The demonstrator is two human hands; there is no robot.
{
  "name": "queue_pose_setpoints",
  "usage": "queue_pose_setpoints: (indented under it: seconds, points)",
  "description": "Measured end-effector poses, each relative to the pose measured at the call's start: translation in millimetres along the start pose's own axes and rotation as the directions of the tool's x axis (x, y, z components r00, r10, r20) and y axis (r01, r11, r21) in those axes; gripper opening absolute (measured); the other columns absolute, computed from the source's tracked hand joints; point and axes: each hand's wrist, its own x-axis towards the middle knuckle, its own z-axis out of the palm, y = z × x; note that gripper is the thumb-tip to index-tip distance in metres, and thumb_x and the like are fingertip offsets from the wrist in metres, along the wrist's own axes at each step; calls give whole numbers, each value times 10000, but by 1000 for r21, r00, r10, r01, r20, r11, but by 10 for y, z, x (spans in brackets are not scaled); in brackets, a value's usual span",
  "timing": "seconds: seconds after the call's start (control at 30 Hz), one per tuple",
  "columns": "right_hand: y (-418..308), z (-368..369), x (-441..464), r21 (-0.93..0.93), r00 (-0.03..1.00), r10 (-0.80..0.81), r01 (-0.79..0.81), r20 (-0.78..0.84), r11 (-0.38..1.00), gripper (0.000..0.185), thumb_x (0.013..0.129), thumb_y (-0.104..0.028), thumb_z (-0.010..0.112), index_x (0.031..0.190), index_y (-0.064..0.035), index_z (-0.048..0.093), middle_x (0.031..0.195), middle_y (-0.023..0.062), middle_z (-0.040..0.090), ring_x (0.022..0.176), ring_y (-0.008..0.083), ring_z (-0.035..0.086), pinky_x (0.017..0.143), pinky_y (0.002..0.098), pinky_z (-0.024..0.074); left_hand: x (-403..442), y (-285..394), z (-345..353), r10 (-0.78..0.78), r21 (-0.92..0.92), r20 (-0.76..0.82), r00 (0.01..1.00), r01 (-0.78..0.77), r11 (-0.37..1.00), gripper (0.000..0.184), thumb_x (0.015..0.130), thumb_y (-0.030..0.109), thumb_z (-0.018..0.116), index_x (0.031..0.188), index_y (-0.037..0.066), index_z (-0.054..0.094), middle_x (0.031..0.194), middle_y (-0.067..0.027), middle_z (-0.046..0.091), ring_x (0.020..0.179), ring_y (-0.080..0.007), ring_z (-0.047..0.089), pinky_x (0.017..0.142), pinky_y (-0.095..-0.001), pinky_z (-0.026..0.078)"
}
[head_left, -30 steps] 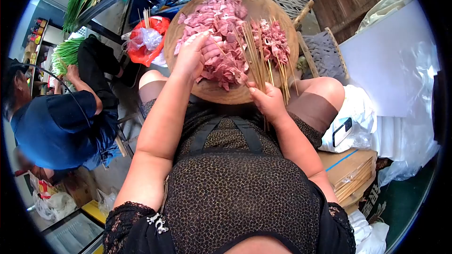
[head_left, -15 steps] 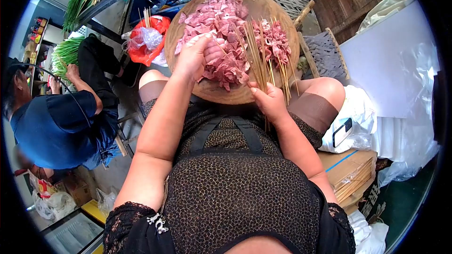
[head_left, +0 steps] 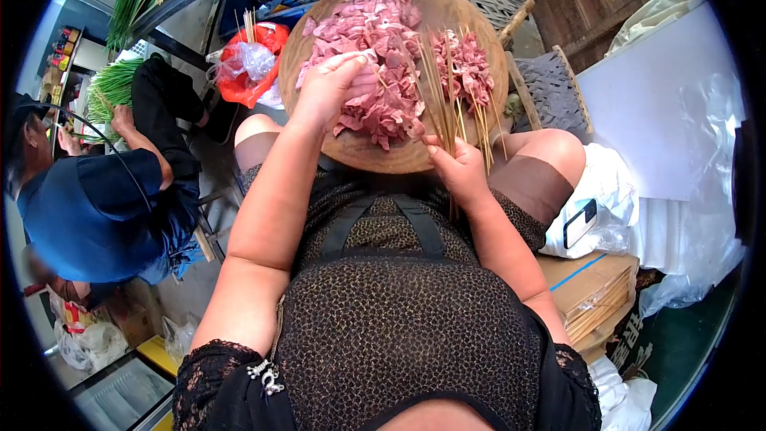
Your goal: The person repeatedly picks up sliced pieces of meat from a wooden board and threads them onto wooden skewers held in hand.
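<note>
Grips bundle of bare skewers (head_left: 440, 108) in R hand (head_left: 461, 166), w/ upper ends slanting over round wooden board (head_left: 456, 4) & lower ends poking out below fist. Holds L hand (head_left: 329, 89) part-curled over L side of raw meat pile (head_left: 387, 20) on same board, w/ thumb nr fingers, but can't tell re: any pinched item. Has loaded skewers (head_left: 467, 64) lying on board's R side, plus red bag (head_left: 254, 72) at L, phone (head_left: 580, 223) on white plastic at R, & co-worker (head_left: 96, 211) far L w/ green veg (head_left: 110, 92).
</note>
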Motion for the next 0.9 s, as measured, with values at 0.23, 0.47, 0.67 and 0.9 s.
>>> queue_pose_setpoints:
  seconds: [0.23, 0.47, 0.67, 0.9]
  points:
    - [-4, -10, -12, 28, 1000, 25, -25, -1, 999, 201, 848, -104, 580, 1022, -8, 612, 795, -50, 556, 669, 33, 472, 617, 182, 401, -6, 41, 32, -56, -12, 80, 995, 57, 998, 274, 881, 160, 526, 1081, -27, 519, 1000, -171, 617, 868, -222, 624, 778, -337, 530]
    - [-24, -8, -28, 93, 998, 65, -66, 13, 994, 192, 845, -112, 586, 1013, -22, 608, 726, -65, 525, 572, 17, 420, 519, 167, 347, -35, -8, 63, -113, -2, 112, 987, 114, 993, 267, 875, 150, 526, 1079, -22, 525, 990, -155, 617, 874, -225, 623, 785, -332, 526]
    - [-51, 8, -10, 155, 994, 106, -105, -1, 982, 194, 843, -118, 585, 1014, -26, 592, 698, -38, 536, 532, 27, 429, 484, 167, 335, -81, -97, 136, -248, 59, 98, 964, 244, 968, 227, 852, 182, 552, 958, -18, 577, 919, -123, 606, 827, -207, 603, 743, -324, 515]
    - [-27, 7, 19, 206, 993, 118, -116, 6, 972, 208, 847, -132, 581, 1022, -19, 584, 706, -16, 550, 522, 31, 437, 478, 164, 338, 2, -259, 130, -222, 95, 187, 957, 207, 974, 224, 863, 189, 541, 1012, 23, 560, 918, -88, 618, 852, -191, 617, 758, -326, 519]
